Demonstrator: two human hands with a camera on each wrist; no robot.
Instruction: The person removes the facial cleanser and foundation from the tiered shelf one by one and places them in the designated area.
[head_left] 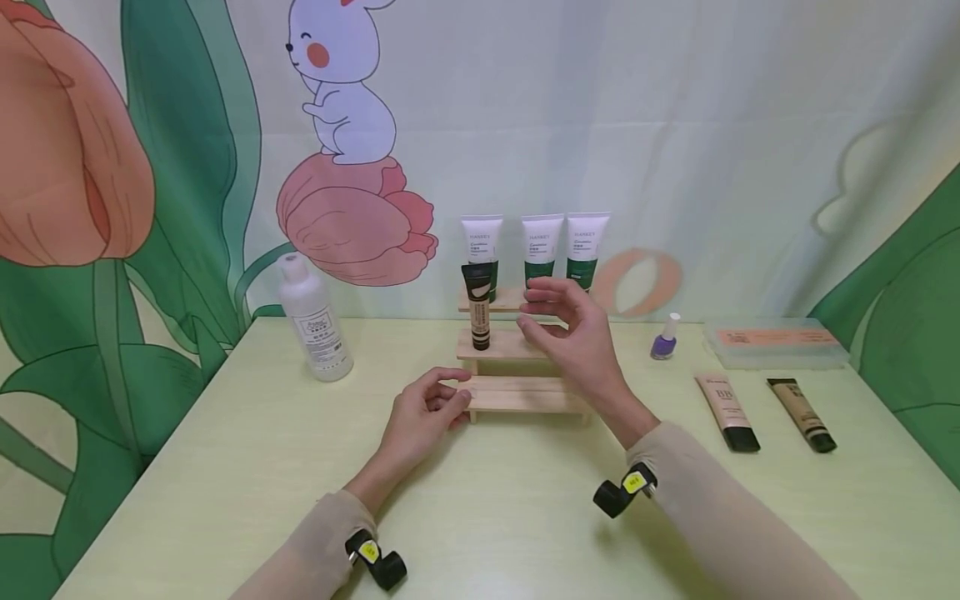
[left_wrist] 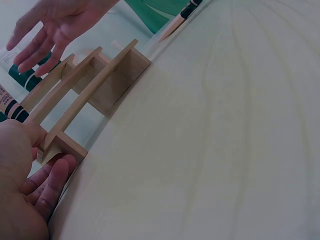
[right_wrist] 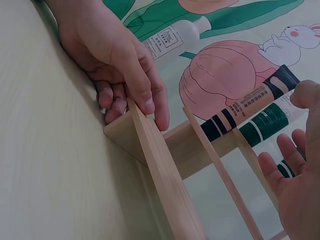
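A three-step wooden display stand sits at the back of the table. My left hand pinches the left end of its lowest step, thumb above and fingers below in the right wrist view. On the middle step, at the left, a beige and black tube stands upright. Three white and green tubes line the top step, one behind the beige tube and two farther right. My right hand hovers before the right part of the stand, fingers bent loosely and apart from the thumb, holding nothing.
A white bottle stands at the back left. Rightward are a purple nail polish bottle, a clear plastic box, a pink BB cream tube and a brownish tube lying flat. A printed curtain hangs behind.
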